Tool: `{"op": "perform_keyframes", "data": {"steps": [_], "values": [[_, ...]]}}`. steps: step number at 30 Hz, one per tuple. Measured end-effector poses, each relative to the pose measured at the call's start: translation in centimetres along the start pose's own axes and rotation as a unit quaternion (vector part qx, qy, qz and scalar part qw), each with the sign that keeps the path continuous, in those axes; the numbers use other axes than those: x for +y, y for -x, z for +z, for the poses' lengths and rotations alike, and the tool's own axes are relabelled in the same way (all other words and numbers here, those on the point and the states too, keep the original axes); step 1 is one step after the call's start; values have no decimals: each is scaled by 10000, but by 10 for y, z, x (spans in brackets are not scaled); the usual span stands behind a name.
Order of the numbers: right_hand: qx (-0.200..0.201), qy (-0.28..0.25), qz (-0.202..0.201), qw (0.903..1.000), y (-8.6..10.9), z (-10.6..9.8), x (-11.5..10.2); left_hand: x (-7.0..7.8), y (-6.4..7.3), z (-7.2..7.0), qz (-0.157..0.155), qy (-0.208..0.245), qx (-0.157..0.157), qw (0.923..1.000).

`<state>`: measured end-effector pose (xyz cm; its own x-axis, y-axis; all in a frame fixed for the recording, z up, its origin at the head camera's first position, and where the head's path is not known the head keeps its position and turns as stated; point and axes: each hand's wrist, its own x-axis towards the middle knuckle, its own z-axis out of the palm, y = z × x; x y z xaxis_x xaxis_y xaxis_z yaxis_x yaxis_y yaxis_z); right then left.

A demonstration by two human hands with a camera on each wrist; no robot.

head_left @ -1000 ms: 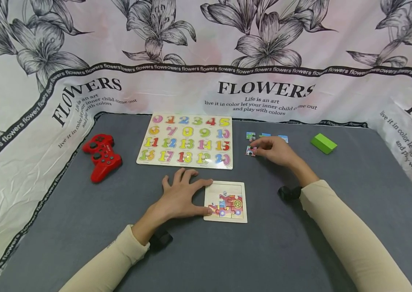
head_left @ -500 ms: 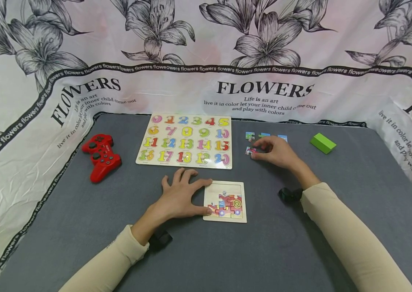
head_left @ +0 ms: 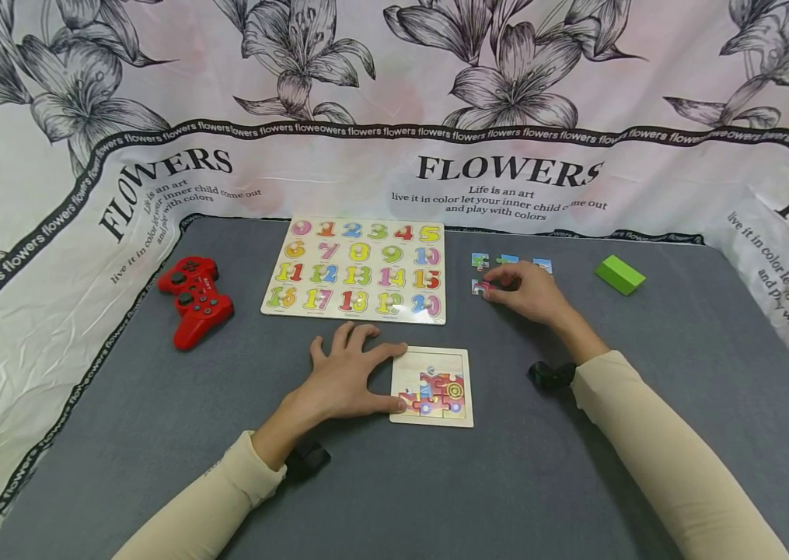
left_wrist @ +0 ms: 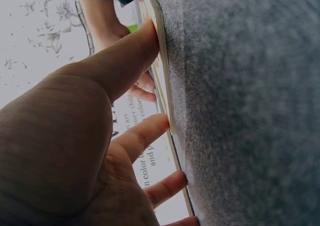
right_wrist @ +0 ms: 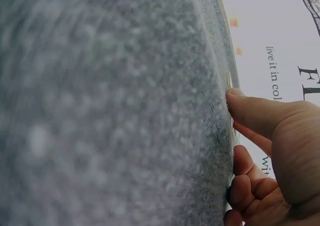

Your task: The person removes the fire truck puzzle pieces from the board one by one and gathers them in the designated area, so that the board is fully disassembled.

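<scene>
My left hand point(head_left: 341, 381) lies spread at the left side of a small wooden puzzle board point(head_left: 432, 356), in which several joined pieces make a red vehicle picture. Its thumb rests on the board's lower left rim and the index fingertip touches the upper left corner; the left wrist view shows the thumb point(left_wrist: 130, 55) over the rim. Beyond the board, my right hand point(head_left: 527, 292) pinches a small jigsaw piece point(head_left: 480, 288) between thumb and index finger, low at the table. Other pieces lie just behind it: a green-and-blue one point(head_left: 480, 260) and two bluish ones, partly hidden by the hand.
A number board point(head_left: 355, 268) with coloured numerals 0 to 20 lies behind the small board. To the far left is a red game controller point(head_left: 197, 302), and at the right a green block point(head_left: 620, 274). A flower-printed cloth point(head_left: 338, 171) hangs behind the grey table.
The jigsaw piece at my right fingertips has turned slightly and shifted a little, with small movements of the thumb and index finger. My left hand and the puzzle board have stayed in place.
</scene>
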<state>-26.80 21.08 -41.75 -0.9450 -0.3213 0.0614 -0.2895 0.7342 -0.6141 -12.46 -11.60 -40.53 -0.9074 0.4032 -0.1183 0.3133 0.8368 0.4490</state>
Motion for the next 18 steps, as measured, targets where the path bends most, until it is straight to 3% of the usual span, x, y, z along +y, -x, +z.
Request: {"op": "perform_keyframes", "data": {"steps": [18], "values": [[115,142,119,9998,-4,2,2,-1,-1,1,11,-2,-45,10000]]}}
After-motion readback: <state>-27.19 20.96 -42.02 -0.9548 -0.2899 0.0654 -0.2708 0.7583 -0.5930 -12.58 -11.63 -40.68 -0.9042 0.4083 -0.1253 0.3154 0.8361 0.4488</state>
